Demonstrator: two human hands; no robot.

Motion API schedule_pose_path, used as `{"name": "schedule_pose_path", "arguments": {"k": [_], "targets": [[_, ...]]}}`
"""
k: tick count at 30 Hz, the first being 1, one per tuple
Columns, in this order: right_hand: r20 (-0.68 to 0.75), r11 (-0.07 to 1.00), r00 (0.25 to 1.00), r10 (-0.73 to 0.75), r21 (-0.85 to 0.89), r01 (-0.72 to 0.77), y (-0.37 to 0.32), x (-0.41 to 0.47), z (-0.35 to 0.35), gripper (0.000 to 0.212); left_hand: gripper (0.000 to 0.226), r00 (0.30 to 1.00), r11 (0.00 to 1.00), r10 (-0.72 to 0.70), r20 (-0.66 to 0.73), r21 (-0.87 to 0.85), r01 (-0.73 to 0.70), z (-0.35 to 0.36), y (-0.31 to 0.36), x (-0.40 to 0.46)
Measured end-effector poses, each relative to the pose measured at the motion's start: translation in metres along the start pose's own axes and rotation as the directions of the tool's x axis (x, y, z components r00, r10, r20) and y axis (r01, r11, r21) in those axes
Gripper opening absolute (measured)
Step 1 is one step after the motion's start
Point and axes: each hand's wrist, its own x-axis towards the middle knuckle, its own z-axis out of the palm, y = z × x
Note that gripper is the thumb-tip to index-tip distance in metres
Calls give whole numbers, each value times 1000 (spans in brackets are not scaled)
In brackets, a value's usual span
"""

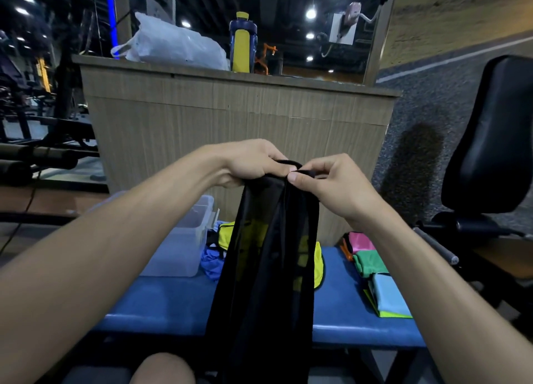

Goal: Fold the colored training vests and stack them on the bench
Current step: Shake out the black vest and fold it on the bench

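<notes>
Grip at centre frame: left hand [253, 164] curled round the bunched top edge of the black vest [265, 268], right hand [328, 184] pinching the same edge between thumb and forefinger, the two hands touching or nearly so. Both are grasping the vest; neither is free. Vest hangs in the air from the hands, above and in front of the blue bench [167, 303], its lower end dropping out of the bottom of the frame. Long axis runs top to bottom, close to vertical; the held end points up toward the wooden counter [236, 118], the free end down. Which edge is held, neck or strap, cannot be told. Fabric is thin and partly see-through, and the yellow vest [227, 233] shows behind it. Risks, as judgement: with the hands this close together the cloth hangs as a narrow rope, so a fold made from here would likely come out twisted or uneven unless the edge is spread first. A slack pinch on slick mesh could let one side slip. Lowering it could drag the hanging end across the loose yellow and blue vests [212, 264] beside the clear plastic box [178, 239], or brush the folded stack [375, 277] at right of the bench.
</notes>
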Motion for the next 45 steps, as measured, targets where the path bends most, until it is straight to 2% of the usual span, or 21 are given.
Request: {"name": "schedule_pose_path", "arguments": {"k": [2,6,8,9,11,14,16,18,20,22,29,34,39,43,45], "targets": [[5,999,1000,13,-33,-13,6,1,0,20,13,999,998,29,-18,-58,-29,-2,-6,-2],[-51,998,999,15,66,-12,9,7,-9,18,13,995,989,93,-29,-115,-96,7,-29,-8],[-68,995,997,26,103,-19,10,9,-14,19,15,981,972,139,-138,-168,-162,17,-38,-12],[-56,995,998,28,98,-22,10,10,-15,19,17,960,967,180,-216,-141,-213,20,-41,-13],[-33,999,999,15,42,-14,10,9,-13,18,22,905,962,271,-329,50,-269,24,-45,-11],[-44,997,999,-23,-79,19,9,10,-12,27,21,901,932,294,-320,305,-196,33,-46,-8],[-53,986,997,-61,-158,52,5,12,-13,33,20,909,918,286,-305,360,-168,42,-44,-8],[-26,970,994,-110,-222,101,0,12,-14,35,29,889,872,335,-313,460,-167,50,-40,-5],[26,947,988,-150,-282,151,-4,10,-17,33,30,863,859,376,-338,477,-187,55,-37,-1],[55,925,980,-189,-324,197,-5,8,-22,31,32,860,879,362,-360,440,-186,55,-38,1],[32,891,948,-315,-333,308,2,-3,-52,32,34,934,942,215,-287,315,-120,54,-70,-6],[-100,853,912,-398,-407,328,19,-7,-62,29,38,964,954,96,-247,298,-18,60,-117,-15],[-289,893,897,-335,-400,205,42,-8,-71,21,37,960,896,100,-262,443,27,51,-164,-35],[-339,943,911,-234,-306,129,62,-8,-68,17,45,935,882,105,-339,467,70,22,-179,-48],[-330,954,921,-205,-279,112,70,-8,-65,17,24,908,870,126,-401,484,93,3,-176,-53]]}}
